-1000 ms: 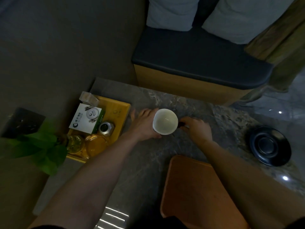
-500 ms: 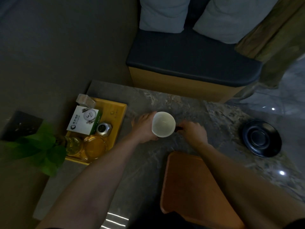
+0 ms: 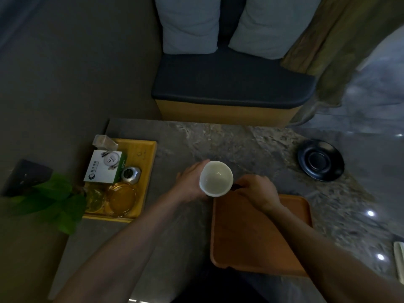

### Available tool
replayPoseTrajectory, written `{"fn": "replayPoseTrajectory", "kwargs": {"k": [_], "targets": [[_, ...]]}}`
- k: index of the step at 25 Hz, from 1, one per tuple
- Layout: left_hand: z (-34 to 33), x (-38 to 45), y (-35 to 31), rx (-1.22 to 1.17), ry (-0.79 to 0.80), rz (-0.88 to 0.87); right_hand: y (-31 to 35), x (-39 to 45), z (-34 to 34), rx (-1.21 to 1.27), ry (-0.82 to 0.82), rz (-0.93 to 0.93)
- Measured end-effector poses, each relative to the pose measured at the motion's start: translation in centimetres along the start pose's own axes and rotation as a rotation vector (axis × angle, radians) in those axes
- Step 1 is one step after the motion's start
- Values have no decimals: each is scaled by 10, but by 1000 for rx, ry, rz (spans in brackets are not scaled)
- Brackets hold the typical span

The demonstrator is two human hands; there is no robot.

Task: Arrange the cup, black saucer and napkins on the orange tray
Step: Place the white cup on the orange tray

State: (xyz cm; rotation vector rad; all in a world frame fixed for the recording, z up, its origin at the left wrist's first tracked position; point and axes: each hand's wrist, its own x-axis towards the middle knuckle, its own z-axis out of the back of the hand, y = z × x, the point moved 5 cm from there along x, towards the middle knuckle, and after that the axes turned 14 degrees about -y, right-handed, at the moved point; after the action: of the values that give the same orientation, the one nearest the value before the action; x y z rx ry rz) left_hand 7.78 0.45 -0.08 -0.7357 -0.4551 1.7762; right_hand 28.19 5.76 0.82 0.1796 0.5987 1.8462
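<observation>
Both hands on the cup (image 3: 216, 178). Left hand (image 3: 189, 184) wraps its left wall; right hand (image 3: 256, 190) is pinched on the dark handle at its right side. Cup upright, mouth up, pale inside, handle pointing right. It sits at the far left corner of the orange tray (image 3: 247, 235); lifted or resting, cannot tell. Black saucer (image 3: 320, 160) well apart, far right on the marble table (image 3: 181, 147). Napkins (image 3: 399, 259) at right edge.
</observation>
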Motion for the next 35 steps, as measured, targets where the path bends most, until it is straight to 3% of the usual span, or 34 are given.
{"fn": "replayPoseTrajectory", "kwargs": {"k": [13,30,35], "targets": [[-53,-25,-21,256,272,-234,-42,-99,-22,85,-42,-266],[-68,-16,-19,360,314,-334,-36,-118,-47,78,-136,-276],[-66,-27,-17,208,238,-198,-36,-116,-48,82,-88,-261]]}}
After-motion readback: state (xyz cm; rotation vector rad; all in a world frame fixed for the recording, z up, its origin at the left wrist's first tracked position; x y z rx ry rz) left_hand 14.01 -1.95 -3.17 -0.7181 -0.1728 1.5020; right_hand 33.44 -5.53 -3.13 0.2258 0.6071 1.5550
